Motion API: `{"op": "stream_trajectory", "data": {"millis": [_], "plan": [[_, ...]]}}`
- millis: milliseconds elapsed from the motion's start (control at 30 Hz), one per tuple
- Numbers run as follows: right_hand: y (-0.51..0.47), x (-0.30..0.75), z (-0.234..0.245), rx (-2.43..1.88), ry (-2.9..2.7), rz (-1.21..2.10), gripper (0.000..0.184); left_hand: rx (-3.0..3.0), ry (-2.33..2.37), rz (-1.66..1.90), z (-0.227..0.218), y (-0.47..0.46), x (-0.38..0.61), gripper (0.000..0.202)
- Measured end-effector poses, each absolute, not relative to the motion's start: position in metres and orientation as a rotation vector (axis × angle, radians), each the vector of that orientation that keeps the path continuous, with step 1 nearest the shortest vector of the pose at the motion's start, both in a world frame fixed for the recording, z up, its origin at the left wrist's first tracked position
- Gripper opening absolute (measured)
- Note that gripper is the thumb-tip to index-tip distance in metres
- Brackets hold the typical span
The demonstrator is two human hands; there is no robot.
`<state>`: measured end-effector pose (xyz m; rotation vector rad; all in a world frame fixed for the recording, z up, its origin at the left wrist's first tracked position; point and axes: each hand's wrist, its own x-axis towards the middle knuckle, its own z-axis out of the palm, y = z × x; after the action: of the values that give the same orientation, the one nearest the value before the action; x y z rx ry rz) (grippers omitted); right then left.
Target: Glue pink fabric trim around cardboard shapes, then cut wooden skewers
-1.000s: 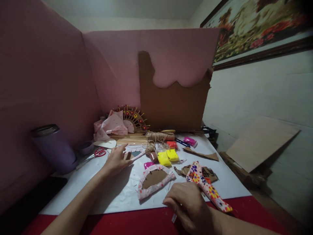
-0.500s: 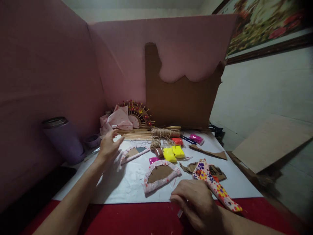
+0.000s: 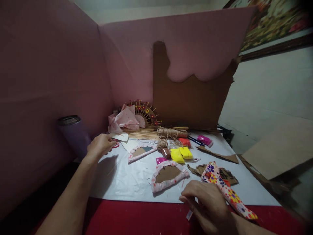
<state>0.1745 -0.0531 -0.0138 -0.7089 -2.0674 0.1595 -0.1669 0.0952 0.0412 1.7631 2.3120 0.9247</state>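
My left hand [image 3: 101,145] is closed at the back left of the white sheet, pinching the edge of a white paper cutout [image 3: 121,136] with a rounded end. Red scissor handles [image 3: 115,146] show just beneath those fingers. At the front edge my right hand [image 3: 207,202] is curled shut, and a small pale strip [image 3: 189,214] pokes out below it; the rest is hidden in the fist. Between the hands lies a cardboard half-round edged with pink spotted cloth [image 3: 168,176]. A similar cloth-edged piece [image 3: 141,152] sits farther back.
Yellow clay packets [image 3: 177,155], twine [image 3: 172,132] and thin wooden sticks [image 3: 144,133] lie at the back. A decorated fan shape [image 3: 146,114] leans there. A purple tumbler [image 3: 73,135] stands left. Flowered cloth [image 3: 227,189] lies beside my right hand. Tall cardboard [image 3: 190,104] stands behind.
My left hand has drawn back to the left and closed on the white paper cutout, lifting it. My right hand keeps its curled pose. The whole view has shifted slightly.
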Motion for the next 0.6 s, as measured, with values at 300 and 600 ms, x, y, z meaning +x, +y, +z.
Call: {"op": "stream_trajectory", "data": {"millis": [300,600], "plan": [[-0.055,0.175,-0.013,-0.674,-2.085,0.139,0.014,1.711,2.692,0.792,0.056,0.082,-0.167,0.025],[-0.047,0.176,-0.019,-0.635,-2.14,-0.007,0.023,1.802,2.626,0.468,0.044,0.094,-0.176,0.027]]}}
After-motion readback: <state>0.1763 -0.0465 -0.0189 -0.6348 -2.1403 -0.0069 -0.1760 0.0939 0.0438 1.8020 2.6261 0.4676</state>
